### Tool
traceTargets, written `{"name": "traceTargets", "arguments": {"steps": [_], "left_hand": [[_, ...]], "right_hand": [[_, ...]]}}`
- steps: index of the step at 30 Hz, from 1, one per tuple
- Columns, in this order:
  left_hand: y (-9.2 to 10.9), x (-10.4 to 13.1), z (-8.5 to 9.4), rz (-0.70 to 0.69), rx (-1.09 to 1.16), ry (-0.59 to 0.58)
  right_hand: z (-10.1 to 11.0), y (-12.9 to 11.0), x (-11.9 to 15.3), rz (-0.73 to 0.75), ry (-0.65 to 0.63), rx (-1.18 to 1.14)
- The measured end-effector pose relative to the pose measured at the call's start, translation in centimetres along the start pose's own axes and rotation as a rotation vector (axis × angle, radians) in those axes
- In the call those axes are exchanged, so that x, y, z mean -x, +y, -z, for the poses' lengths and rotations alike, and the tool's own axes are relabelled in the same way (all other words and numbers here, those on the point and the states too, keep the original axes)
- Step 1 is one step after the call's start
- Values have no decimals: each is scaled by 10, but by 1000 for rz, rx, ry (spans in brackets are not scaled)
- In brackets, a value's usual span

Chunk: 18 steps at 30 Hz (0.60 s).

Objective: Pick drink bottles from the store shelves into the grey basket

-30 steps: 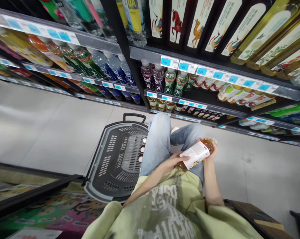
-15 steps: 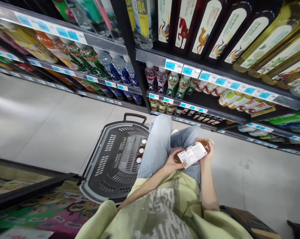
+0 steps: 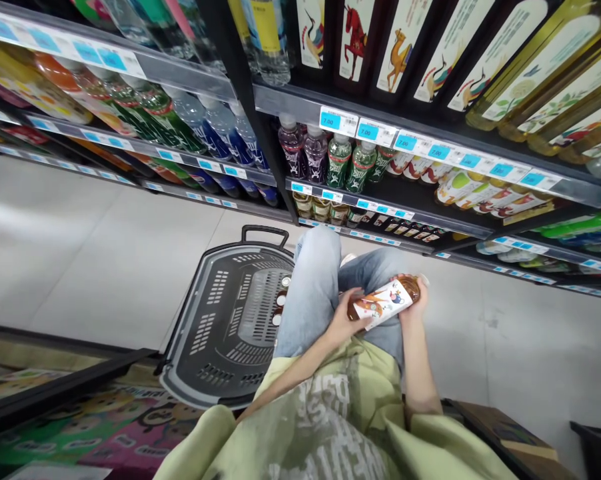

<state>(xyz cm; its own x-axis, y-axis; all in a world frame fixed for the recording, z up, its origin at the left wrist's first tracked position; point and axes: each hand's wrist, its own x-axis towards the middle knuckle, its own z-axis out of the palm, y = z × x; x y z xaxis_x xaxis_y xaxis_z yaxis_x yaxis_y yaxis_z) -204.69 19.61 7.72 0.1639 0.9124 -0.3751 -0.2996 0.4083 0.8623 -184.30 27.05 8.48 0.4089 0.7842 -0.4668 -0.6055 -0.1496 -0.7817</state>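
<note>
Across my lap lies a drink bottle (image 3: pixel 386 303) of brown liquid, its white label printed with a colourful picture facing up. My left hand (image 3: pixel 348 315) is closed round the bottle's base end. My right hand (image 3: pixel 416 299) grips the neck end, close to the pale cap. Beside my left leg stands a dark grey shopping basket (image 3: pixel 200 360) with its handle up. Several small items with round white tops (image 3: pixel 280 308) sit in it against my leg, partly hidden by my knee.
Shelves in front carry rows of bottles, among them tall dark ones with animal labels (image 3: pixel 354 43) and small green ones (image 3: pixel 361 167). Price tags (image 3: pixel 375 131) line the shelf edges. Colourful packages (image 3: pixel 115 427) lie behind at lower left, a cardboard box (image 3: pixel 510 433) at lower right.
The bottle has been turned about its length in my hands: the text side of its label has given way to the picture side. The view has shifted slightly.
</note>
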Motion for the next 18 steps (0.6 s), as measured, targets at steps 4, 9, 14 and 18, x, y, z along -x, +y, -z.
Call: {"name": "traceTargets", "arguments": {"steps": [4,9,14,18], "left_hand": [[1,-7,-3,415,272,-23],[2,-3,-3,457,294,-141],[0,7,-6,194,141,-46],[0,12,-1,-251,-219,18]], "right_hand": [[1,-2,0,-6,-11,-11],[0,-3,1,-13,6,7],[-6,2,4,18,-19,41],[-9,6,4,35,-33,83]]}}
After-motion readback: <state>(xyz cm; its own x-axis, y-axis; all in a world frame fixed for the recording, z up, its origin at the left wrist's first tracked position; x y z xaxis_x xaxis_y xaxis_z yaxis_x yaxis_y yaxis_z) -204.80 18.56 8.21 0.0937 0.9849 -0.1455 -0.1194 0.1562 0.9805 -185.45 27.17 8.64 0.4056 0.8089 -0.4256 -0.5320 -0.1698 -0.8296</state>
